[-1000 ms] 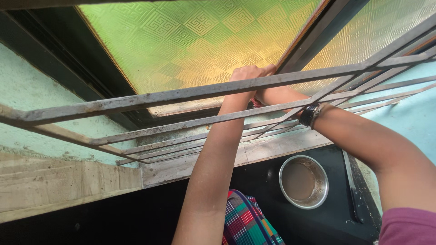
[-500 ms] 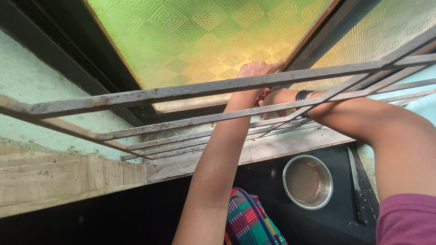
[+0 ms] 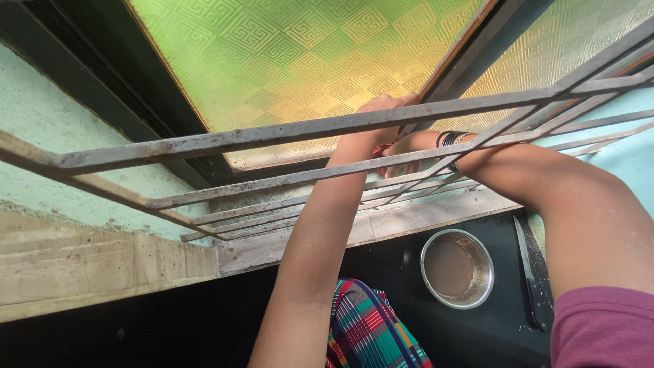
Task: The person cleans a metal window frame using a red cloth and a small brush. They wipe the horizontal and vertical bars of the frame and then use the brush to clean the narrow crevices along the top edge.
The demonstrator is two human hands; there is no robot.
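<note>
- Far left, the pale green wall (image 3: 48,136) and the rough ledge (image 3: 102,262) below it were well away from both my hands.
- The patterned glass pane (image 3: 300,61) filled the upper middle, glowing green to yellow, with its dark frame (image 3: 170,129) running down the left edge. Its long axis slanted from the lower left up toward the right.
- The metal grille bars (image 3: 238,140) crossed in front of the pane, and both my forearms passed between them.
- My left hand (image 3: 383,109) was up at the pane's lower right corner, fingers curled over the edge where the pane met the dark centre post (image 3: 470,61); it looked like a narrow hold on that edge, though a bar hid part of it.
- Just right and below, my right hand (image 3: 395,155) lay mostly behind a bar and my left wrist, touching or nearly touching it; I could not tell whether its fingers were wide or closed. Something red showed there, too hidden to name.
- Dark bangles (image 3: 451,140) sat on my right wrist.
- Down on the black worktop (image 3: 409,272) stood a steel bowl (image 3: 457,268) of brownish liquid, with a checked cloth (image 3: 368,330) to its left, well apart from my hands.
</note>
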